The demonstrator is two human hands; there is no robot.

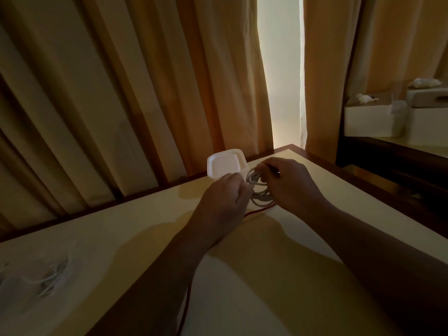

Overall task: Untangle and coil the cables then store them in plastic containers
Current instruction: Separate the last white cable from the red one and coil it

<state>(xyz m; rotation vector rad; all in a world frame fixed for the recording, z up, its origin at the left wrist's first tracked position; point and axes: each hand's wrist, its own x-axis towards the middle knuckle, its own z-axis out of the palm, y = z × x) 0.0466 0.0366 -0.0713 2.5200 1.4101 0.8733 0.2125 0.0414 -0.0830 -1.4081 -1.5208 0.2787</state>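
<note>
Left grip [225, 192] and right grip [288, 183] are pinching the grey cable coil [259, 200] mid-frame, lidded container [226, 163] sitting just behind, red cable [257, 212] trailing below.

hands [224, 198] [292, 184]: 2 | white cable coil [260, 198]: 1 | red cable [258, 211]: 1 | lidded container [226, 163]: 1 | white boxes [371, 123] [428, 120]: 2

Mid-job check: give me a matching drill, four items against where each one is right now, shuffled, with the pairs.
Things
1. grey coiled cable
2. red cable
3. lidded white container
4. loose pale cable

Places
A. lies near the left end of the table
B. gripped between the left hand and the right hand
C. stands beyond the left hand, near the table's far edge
D. runs along the table beneath the hands

Pairs: 1-B, 2-D, 3-C, 4-A
</note>
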